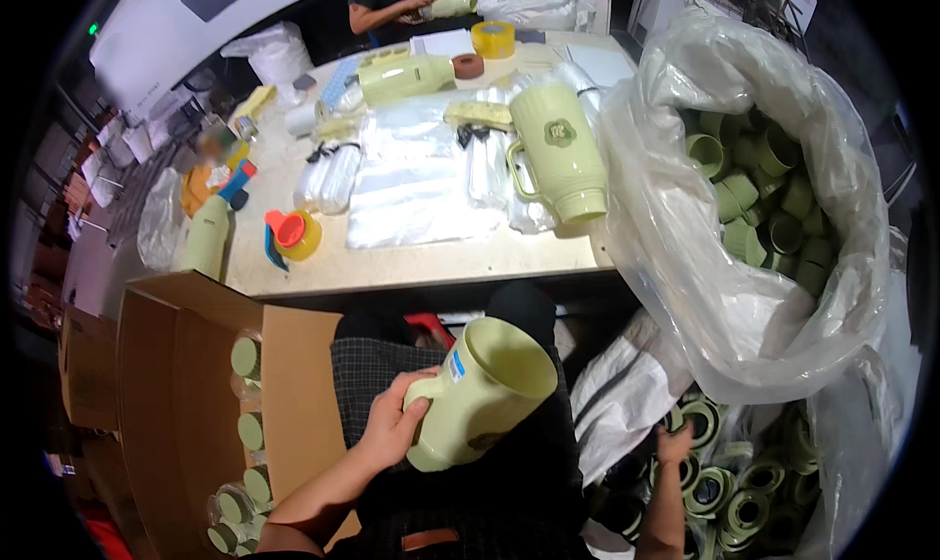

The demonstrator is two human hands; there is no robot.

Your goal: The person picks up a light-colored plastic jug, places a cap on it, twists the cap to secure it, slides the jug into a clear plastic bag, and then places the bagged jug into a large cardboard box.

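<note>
While the fingers of the left hand (392,425) are clamping round the handle (427,388) on the left side of a pale green jug (482,403), the jug is hanging tilted over the lap, its long axis running from base at lower left to open mouth at upper right. Well apart to the right, the right hand (674,446) is resting among green ring-shaped parts (727,490), much the nearer hand to them; cannot tell whether its fingers are pinching one. Ahead of both, the counter (392,266) is standing.
</note>
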